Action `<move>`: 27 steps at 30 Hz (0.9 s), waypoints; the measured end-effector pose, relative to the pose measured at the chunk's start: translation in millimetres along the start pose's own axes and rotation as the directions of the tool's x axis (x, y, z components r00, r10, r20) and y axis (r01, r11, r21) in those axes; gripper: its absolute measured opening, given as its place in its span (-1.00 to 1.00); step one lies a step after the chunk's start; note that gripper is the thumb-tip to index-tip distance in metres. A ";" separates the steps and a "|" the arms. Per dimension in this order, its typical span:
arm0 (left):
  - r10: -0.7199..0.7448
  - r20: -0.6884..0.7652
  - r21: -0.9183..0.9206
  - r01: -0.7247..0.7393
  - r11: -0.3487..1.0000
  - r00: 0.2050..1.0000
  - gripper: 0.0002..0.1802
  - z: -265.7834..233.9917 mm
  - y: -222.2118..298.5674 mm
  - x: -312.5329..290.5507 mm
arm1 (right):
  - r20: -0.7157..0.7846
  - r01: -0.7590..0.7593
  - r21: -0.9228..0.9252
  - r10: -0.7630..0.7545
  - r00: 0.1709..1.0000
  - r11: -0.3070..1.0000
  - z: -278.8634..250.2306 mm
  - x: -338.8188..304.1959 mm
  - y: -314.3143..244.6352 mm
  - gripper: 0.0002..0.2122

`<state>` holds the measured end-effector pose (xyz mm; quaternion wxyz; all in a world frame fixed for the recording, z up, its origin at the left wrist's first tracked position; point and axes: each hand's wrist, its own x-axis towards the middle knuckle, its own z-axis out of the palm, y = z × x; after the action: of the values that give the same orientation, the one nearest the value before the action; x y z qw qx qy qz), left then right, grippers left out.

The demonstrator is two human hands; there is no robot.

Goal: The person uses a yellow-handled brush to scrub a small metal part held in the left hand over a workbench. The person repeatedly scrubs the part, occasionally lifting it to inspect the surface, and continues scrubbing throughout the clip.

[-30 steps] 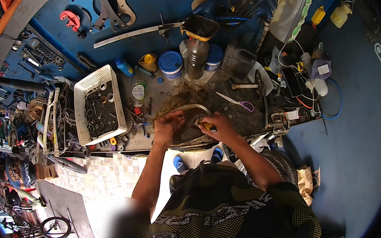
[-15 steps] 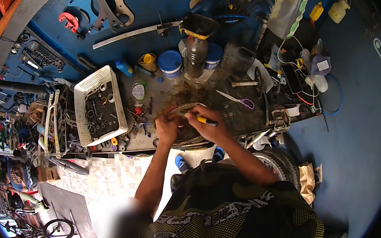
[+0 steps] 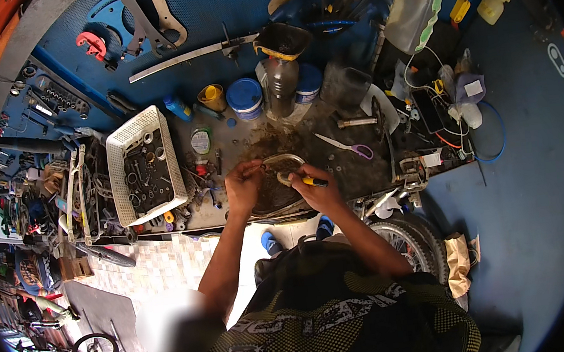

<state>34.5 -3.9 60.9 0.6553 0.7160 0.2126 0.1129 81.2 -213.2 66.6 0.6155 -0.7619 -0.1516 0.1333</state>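
Observation:
My left hand [image 3: 243,188] is over the left side of a shallow dark tray [image 3: 288,157] with a pale curved rim, at the front of the workbench. Its thumb and fingers are pinched together; what they hold, if anything, is too small to make out. Over the right part of the tray, my right hand [image 3: 319,191] is closed around a tool with a yellow-and-black handle [image 3: 316,182]. The handle's end sticks out to the right, and the working end near the fingertips is unclear. Dark grime covers the tray's inside.
A white perforated basket [image 3: 117,176] of small metal parts stands left. Behind are a green-labelled bottle [image 3: 200,140], a blue-lidded tub [image 3: 245,97] and a dark bottle with a funnel [image 3: 282,83]. Purple-handled scissors [image 3: 362,150] lie right. Bicycle wheels [image 3: 406,242] stand below the bench's right end.
My hands have drawn apart: the left has lifted off the tray's middle to its left side, and the right has shifted slightly right with the tool. More of the tray's inside shows.

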 end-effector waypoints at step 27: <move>0.095 0.568 0.490 -0.429 0.759 0.817 -0.68 118.1 -0.3 74.6 | 0.024 0.251 -0.103 -0.250 0.968 0.962 -12.4 -40.3 12.5 -0.83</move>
<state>152.4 -75.3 38.2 0.4034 0.9117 -0.0510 -0.0595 49.8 -242.7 57.6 0.5857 -0.7670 -0.2570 0.0504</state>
